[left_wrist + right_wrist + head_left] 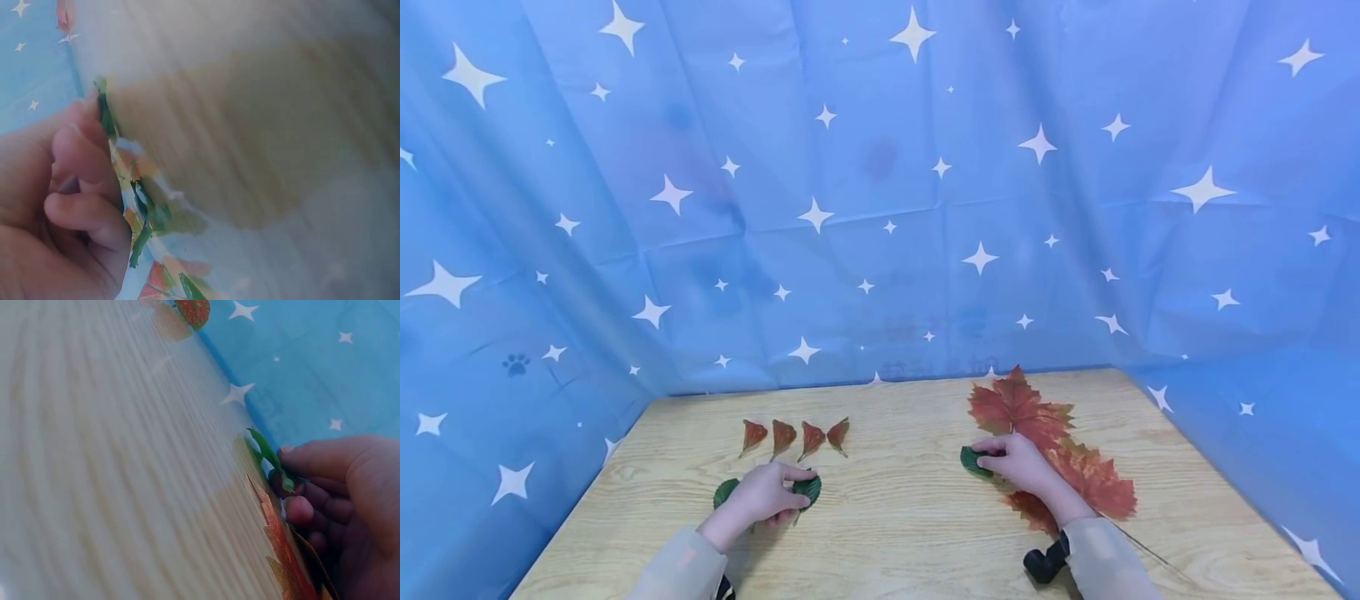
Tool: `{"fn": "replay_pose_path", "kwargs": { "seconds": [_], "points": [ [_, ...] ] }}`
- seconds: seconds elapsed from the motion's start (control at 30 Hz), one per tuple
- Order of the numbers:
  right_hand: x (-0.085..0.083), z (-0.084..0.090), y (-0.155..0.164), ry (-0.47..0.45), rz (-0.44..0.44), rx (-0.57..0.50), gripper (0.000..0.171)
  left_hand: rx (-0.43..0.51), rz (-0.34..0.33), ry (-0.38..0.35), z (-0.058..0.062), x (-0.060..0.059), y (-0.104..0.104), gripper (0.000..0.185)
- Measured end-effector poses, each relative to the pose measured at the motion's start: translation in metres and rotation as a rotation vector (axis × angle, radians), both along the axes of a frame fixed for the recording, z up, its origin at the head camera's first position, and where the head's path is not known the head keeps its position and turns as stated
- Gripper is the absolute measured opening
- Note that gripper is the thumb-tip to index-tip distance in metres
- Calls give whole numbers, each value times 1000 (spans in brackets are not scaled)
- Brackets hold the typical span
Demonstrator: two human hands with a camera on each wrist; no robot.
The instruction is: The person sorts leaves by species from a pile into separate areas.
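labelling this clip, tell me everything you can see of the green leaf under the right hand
The green leaf is small, dark green and oval, far smaller than the red maple leaves beside it. It lies on the wooden table, at the left edge of that red pile. The right hand pinches it: in the right wrist view the leaf stands edge-on, lifted off the wood, thin and slightly curved, between thumb and fingers. Whether it is real or artificial cannot be told.

Pale wood-grain table point(910, 517), blue backdrop cloth point(880, 208) patterned with white stars, four small red-brown leaves point(796, 437), large red-orange maple leaves point(1045, 450), dark green leaves point(808, 487) under the hands
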State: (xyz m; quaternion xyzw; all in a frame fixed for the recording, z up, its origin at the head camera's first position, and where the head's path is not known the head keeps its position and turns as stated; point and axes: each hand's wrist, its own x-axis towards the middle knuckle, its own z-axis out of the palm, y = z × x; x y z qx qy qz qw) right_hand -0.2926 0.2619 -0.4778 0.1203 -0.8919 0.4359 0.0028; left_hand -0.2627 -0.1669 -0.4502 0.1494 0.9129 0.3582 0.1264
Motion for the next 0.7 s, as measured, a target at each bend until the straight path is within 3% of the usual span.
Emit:
{"fn": "replay_pose_path", "kwargs": {
  "seconds": [0.33,0.7],
  "points": [
    [2,10,-12,-5,-58,-16,26,-182,9,84,1,2,1,53],
    [16,29,-55,57,-126,-44,22,-149,-24,8,6,5,-2,56]
  ]
}}
